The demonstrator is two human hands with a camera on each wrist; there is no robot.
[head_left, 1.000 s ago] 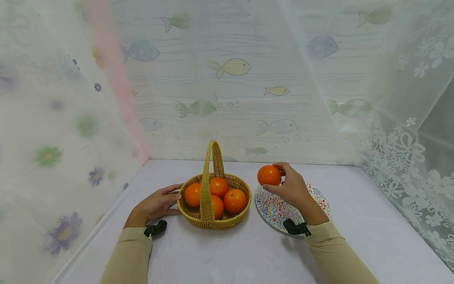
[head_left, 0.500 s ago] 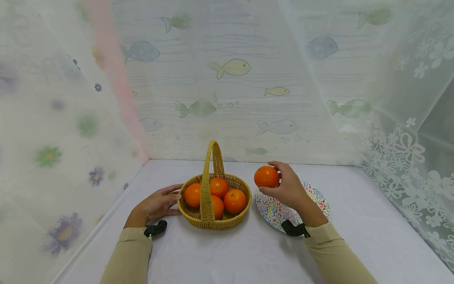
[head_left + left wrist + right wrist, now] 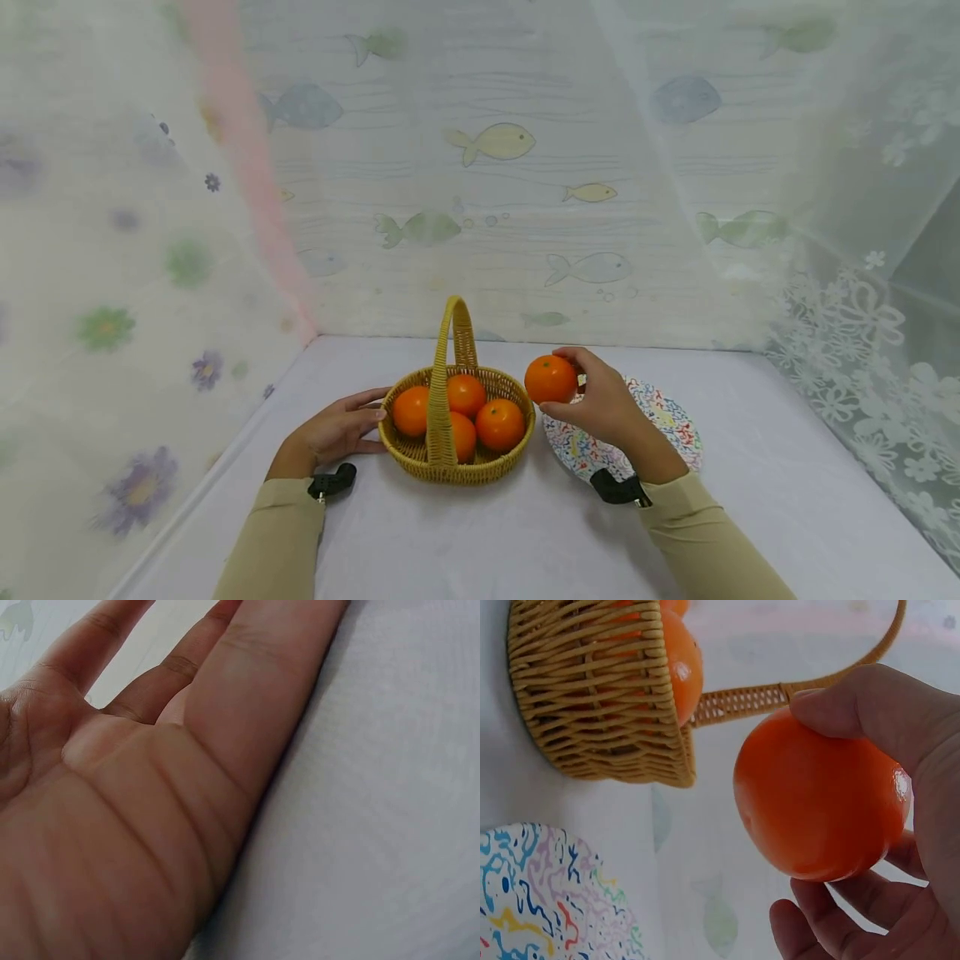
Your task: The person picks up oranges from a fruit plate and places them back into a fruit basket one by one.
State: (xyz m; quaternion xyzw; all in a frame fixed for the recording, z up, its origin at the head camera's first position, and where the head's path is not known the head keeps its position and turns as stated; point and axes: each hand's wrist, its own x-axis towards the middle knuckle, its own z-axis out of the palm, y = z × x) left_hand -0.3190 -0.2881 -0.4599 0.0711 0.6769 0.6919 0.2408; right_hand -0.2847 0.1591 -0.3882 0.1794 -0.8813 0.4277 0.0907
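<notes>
An orange [image 3: 551, 380] is pinched between the thumb and fingers of my right hand [image 3: 603, 404], held up beside the right rim of the yellow wicker basket [image 3: 457, 473]. The right wrist view shows the same orange [image 3: 821, 799] with the thumb on one side and the fingers on the other. Several more oranges [image 3: 500, 425] lie inside the basket, partly covered by its tall arched handle [image 3: 441, 400]. My left hand [image 3: 341, 429] touches the basket's left rim with fairly straight fingers. Only the palm and fingers of that left hand [image 3: 142, 795] fill the left wrist view.
A round plate [image 3: 675, 425] with a multicoloured squiggle pattern lies right of the basket, partly under my right forearm. Both stand on a white-covered table [image 3: 480, 550]. A curtain with printed fish [image 3: 506, 142] hangs behind, and floral drapes [image 3: 206, 371] flank the sides.
My right hand has moved left with the orange, from over the plate's left part to close by the basket's right rim. My left hand stays at the basket.
</notes>
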